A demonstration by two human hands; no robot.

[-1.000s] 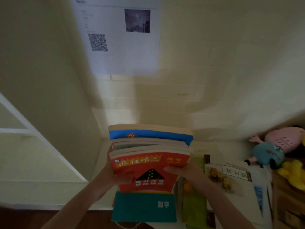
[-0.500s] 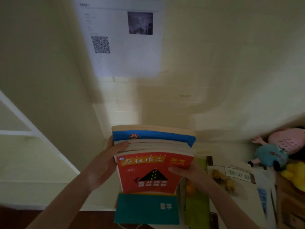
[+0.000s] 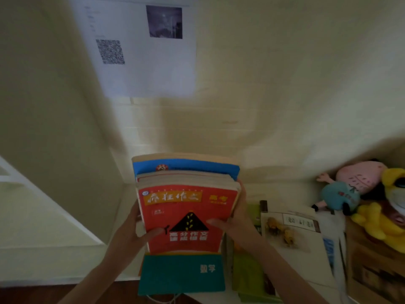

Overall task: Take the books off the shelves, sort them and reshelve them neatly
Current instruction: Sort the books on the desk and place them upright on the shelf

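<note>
A stack of books stands low in the middle of the view. A red book (image 3: pixel 186 216) with yellow lettering faces me, with a blue-banded book (image 3: pixel 186 164) behind it. My left hand (image 3: pixel 133 233) grips the stack's left edge, thumb across the red cover. My right hand (image 3: pixel 235 218) grips the right edge, thumb on the cover. A teal book (image 3: pixel 182 275) lies flat beneath the stack. More books lie to the right: a green one (image 3: pixel 247 273) and a white one with a yellow picture (image 3: pixel 291 229).
A white shelf unit (image 3: pixel 50 205) stands at the left. A sheet with a QR code (image 3: pixel 140 51) hangs on the wall. Plush toys, one pink and blue (image 3: pixel 350 187) and one yellow (image 3: pixel 381 220), sit at the right on a wooden surface.
My left hand slid from the stack's upper left down to its lower left edge. My right hand moved up along the right side. The stack sits a little more upright.
</note>
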